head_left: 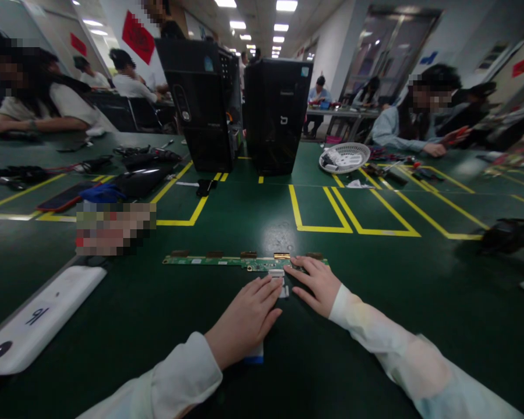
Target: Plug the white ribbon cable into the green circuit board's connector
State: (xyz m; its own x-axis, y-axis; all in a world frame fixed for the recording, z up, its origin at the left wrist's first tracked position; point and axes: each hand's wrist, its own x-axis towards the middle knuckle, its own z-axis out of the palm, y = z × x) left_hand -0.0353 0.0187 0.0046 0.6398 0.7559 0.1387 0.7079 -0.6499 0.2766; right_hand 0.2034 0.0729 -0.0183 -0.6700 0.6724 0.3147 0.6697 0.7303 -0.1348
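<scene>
A long narrow green circuit board (209,261) lies flat on the dark green table (358,326) in front of me. A white flat ribbon cable (278,274) runs from the board's near edge towards me, and its blue end (254,359) shows under my left wrist. My left hand (244,320) lies flat on the cable, fingers stretched towards the board. My right hand (317,284) rests with fingers spread, fingertips touching the board's right end beside the cable connector. Neither hand grips anything.
A white device (35,323) lies at the near left. Two black computer towers (240,110) stand at the table's middle back. A white basket (344,157) and loose tools sit far right. Yellow tape lines (314,218) mark the table. Other people sit around.
</scene>
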